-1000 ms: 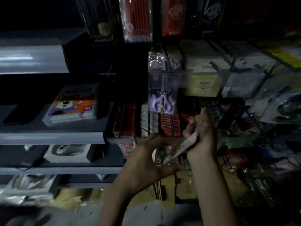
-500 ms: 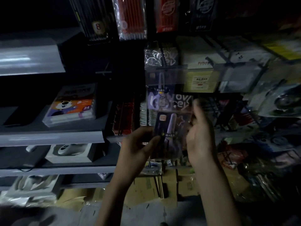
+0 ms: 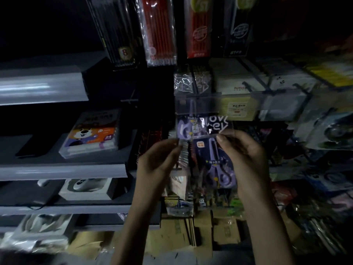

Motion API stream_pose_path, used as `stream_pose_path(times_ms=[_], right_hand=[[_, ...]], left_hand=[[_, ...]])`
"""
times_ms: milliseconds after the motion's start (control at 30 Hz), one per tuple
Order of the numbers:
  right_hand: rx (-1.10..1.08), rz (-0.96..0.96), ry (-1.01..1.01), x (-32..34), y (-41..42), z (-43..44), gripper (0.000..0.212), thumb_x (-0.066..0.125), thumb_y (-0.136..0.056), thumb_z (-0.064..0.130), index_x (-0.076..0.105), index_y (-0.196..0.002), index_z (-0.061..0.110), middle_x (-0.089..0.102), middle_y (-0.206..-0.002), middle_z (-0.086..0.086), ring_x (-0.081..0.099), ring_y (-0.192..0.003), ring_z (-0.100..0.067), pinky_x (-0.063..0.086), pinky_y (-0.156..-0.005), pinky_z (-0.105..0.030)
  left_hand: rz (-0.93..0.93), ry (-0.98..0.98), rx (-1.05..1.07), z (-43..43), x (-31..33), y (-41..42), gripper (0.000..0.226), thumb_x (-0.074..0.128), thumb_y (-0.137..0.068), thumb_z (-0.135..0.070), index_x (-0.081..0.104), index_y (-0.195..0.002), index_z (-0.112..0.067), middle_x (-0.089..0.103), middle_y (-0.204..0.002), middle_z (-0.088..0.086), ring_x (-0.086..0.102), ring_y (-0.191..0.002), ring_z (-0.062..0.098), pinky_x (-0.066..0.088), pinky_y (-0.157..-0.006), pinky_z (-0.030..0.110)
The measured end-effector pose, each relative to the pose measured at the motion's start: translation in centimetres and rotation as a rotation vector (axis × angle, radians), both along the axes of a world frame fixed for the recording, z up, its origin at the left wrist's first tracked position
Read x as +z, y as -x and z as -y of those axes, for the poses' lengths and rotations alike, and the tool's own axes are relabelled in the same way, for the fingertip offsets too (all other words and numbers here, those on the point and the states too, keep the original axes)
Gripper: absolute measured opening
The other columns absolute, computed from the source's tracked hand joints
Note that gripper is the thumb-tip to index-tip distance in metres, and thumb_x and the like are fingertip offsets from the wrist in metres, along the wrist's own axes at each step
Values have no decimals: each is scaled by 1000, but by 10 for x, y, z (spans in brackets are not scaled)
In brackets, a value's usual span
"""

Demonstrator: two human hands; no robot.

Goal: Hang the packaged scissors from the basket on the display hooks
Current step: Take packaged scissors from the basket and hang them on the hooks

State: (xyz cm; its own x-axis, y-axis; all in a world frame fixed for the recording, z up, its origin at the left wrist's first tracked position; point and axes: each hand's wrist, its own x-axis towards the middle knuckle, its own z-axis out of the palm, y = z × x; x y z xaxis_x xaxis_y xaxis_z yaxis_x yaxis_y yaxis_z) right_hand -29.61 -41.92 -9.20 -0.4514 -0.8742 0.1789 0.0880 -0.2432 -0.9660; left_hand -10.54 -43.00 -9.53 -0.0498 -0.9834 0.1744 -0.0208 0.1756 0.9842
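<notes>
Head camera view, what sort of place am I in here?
Probably a stationery shop: pencil packs hang overhead, a box marked 24 sits on a shelf, and the left hand and right hand hold packaged scissors.

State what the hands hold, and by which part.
The left hand and right hand pinch the scissors pack by its top edge, one at each end.

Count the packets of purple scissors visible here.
2. One clear plastic packet of purple scissors is pinched at its top edge by the left hand and right hand; the second hanging packet is on the display, just above-left. Others may hide behind it.
</notes>
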Motion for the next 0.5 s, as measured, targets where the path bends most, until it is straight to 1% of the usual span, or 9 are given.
stream_pose_path(times_ms=[67, 133, 233, 333, 433, 500], right_hand=[[-27, -15, 32, 2, 2, 1, 7, 73, -93, 13, 74, -97, 18, 78, -93, 10, 72, -92, -2, 52, -76, -13], [-39, -22, 51, 3, 1, 3, 9, 74, -92, 13, 74, -94, 22, 78, -92, 12, 71, -91, -1, 51, -76, -11], [-38, -31, 53, 1, -1, 7, 8, 74, -92, 13, 74, -95, 20, 78, -91, 11, 71, -90, -1, 51, -76, -12], [-44, -30, 40, 3, -4, 11, 7, 75, -92, 14, 75, -99, 14, 78, -91, 9, 72, -89, -3, 51, -74, -13], [-37, -33, 34, 7, -6, 12, 6, 75, -91, 16, 76, -97, 18, 78, -92, 8, 73, -90, -5, 51, -73, -14], [-22, -53, 32, 11, -6, 13, 8, 76, -91, 17, 76, -96, 23, 79, -95, 8, 73, -93, -6, 52, -75, -16]], left_hand=[[-30, 66, 36, 7, 19, -3, 25, 70, -98, -19, 73, -122, -23, 79, -112, -4, 75, -108, 14, 60, -89, 29], [-19, 104, 45, 13, 35, -1, 26, 71, -98, -23, 72, -124, -25, 79, -112, -4, 74, -108, 14, 60, -92, 33], [-24, 135, 29, 17, 52, 6, 26, 72, -98, -24, 73, -123, -21, 79, -108, -2, 75, -104, 13, 60, -90, 31], [-88, 120, -12, 16, 57, 9, 26, 72, -93, -29, 75, -114, -14, 78, -98, 0, 74, -93, 13, 57, -85, 27], [-148, 131, -94, 14, 60, 7, 21, 67, -100, -30, 74, -106, -10, 73, -95, 3, 68, -89, 15, 54, -84, 31], [-204, 142, -140, 11, 63, 5, 22, 61, -102, -30, 75, -106, -13, 70, -96, 6, 65, -91, 18, 53, -85, 30]])
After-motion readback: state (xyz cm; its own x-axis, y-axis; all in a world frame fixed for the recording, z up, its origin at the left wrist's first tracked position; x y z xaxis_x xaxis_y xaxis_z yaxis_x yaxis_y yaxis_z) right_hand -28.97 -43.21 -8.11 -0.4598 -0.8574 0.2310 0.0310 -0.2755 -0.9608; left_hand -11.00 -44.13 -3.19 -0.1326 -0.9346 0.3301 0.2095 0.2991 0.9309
